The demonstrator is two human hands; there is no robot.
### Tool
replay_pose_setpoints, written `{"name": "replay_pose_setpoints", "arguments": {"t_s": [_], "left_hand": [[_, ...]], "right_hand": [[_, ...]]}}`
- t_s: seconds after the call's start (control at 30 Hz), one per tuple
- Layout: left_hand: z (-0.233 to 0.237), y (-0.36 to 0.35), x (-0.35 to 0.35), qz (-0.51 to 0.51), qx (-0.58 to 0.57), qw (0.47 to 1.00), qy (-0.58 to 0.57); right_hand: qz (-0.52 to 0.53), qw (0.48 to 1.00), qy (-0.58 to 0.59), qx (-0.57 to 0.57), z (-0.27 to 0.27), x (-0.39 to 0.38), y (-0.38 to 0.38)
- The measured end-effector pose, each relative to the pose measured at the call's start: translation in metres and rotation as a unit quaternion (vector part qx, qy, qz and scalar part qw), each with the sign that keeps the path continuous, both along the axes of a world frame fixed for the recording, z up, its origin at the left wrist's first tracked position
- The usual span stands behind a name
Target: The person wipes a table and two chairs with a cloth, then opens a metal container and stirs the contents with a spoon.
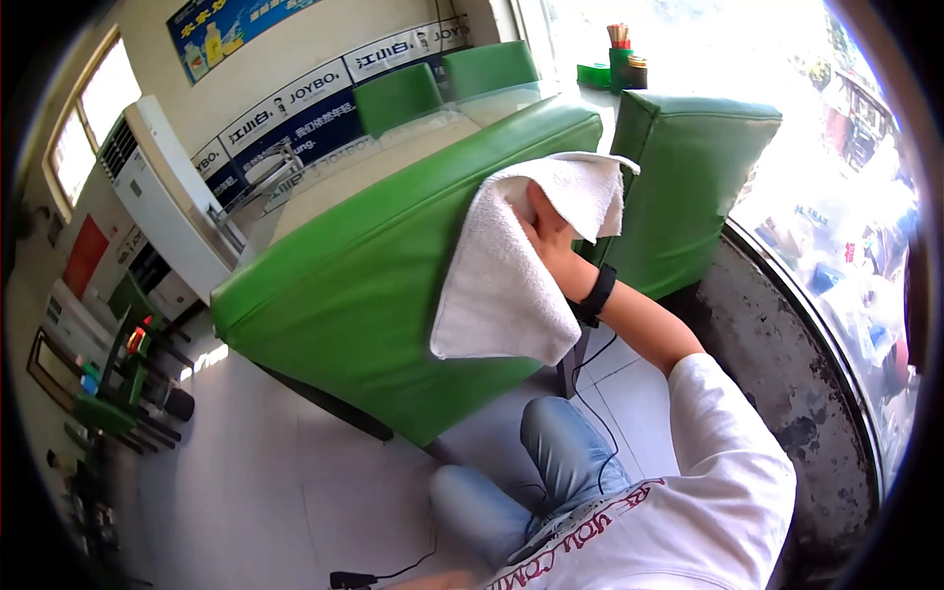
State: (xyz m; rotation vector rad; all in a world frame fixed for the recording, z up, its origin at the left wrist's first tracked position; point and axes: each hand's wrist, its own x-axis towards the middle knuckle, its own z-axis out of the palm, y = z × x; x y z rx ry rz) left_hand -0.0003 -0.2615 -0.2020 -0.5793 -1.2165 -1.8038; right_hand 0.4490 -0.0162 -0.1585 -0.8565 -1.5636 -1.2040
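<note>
My right hand (551,236), with a black band on its wrist, grips a white cloth (501,295). The fingers are partly hidden in its folds. The cloth lies against the back of a green padded chair (344,305), near its top right corner, and its lower part hangs down over the green surface. At the bottom edge a blurred strip of skin from my left arm shows, but the left hand itself is outside the picture.
Another green chair (678,187) stands close on the right, beside the window and a worn low wall (787,403). Behind the chairs is a table (324,187). A black cable (590,403) hangs near my knees. A black object (351,580) lies low down. More furniture stands far left.
</note>
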Motion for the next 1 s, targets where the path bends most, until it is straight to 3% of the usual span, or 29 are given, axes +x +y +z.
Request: {"name": "replay_pose_setpoints", "arguments": {"t_s": [0.1,0.2,0.27,0.33,0.37,0.4,0.43,0.47,0.5,0.6,0.63,0.7,0.73,0.8,0.83,0.87,0.93,1.0], "left_hand": [[-0.053,0.02,0.028,-0.044,-0.059,0.996,-0.059],[-0.083,0.072,0.101,-0.121,-0.124,0.977,-0.121],[-0.092,0.092,0.17,-0.321,-0.142,0.936,0.016],[-0.146,0.1,0.202,-0.365,-0.168,0.878,0.259],[-0.169,0.097,0.213,-0.355,-0.21,0.849,0.331],[-0.178,0.098,0.224,-0.455,-0.219,0.793,0.341],[-0.175,0.1,0.233,-0.477,-0.247,0.755,0.377],[-0.171,0.101,0.235,-0.494,-0.277,0.731,0.381],[-0.163,0.102,0.24,-0.512,-0.305,0.706,0.383],[-0.157,0.126,0.235,-0.444,-0.337,0.731,0.393],[-0.153,0.14,0.231,-0.34,-0.36,0.756,0.428],[-0.107,0.164,0.219,-0.251,-0.324,0.806,0.426],[-0.078,0.169,0.215,-0.255,-0.313,0.836,0.371],[-0.031,0.178,0.206,-0.184,-0.271,0.868,0.374],[-0.017,0.178,0.204,-0.151,-0.256,0.876,0.38],[-0.017,0.178,0.205,-0.179,-0.255,0.871,0.378],[-0.022,0.176,0.213,-0.237,-0.256,0.859,0.374],[-0.058,0.184,0.217,-0.218,-0.277,0.856,0.378]], "right_hand": [[0.102,0.987,0.122,-0.005,-0.034,-0.02,0.016],[0.058,0.989,0.138,-0.015,-0.109,-0.044,0.034],[0.041,0.986,0.107,-0.124,-0.186,-0.059,0.034],[0.154,0.926,0.106,-0.327,-0.227,-0.075,0.01],[0.126,0.936,0.075,-0.32,-0.232,-0.081,0.007],[0.098,0.944,0.044,-0.311,-0.237,-0.088,0.004],[0.071,0.951,0.013,-0.3,-0.231,-0.096,-0.004],[0.133,0.921,0.057,-0.362,-0.223,-0.097,-0.011],[0.169,0.923,0.069,-0.339,-0.199,-0.097,-0.015],[0.261,0.919,0.068,-0.287,-0.108,-0.095,-0.028],[0.292,0.892,0.101,-0.331,-0.064,-0.094,-0.042],[0.261,0.945,0.07,-0.186,-0.036,-0.082,-0.03],[0.235,0.964,0.068,-0.108,-0.014,-0.076,-0.03],[0.158,0.983,0.089,0.038,0.048,-0.061,-0.048],[0.194,0.973,0.114,0.039,0.061,-0.051,-0.046],[0.214,0.966,0.145,0.027,0.067,-0.043,-0.043],[0.133,0.981,0.139,0.022,0.056,-0.035,-0.029],[0.091,0.983,0.152,0.052,0.013,-0.04,-0.004]]}}
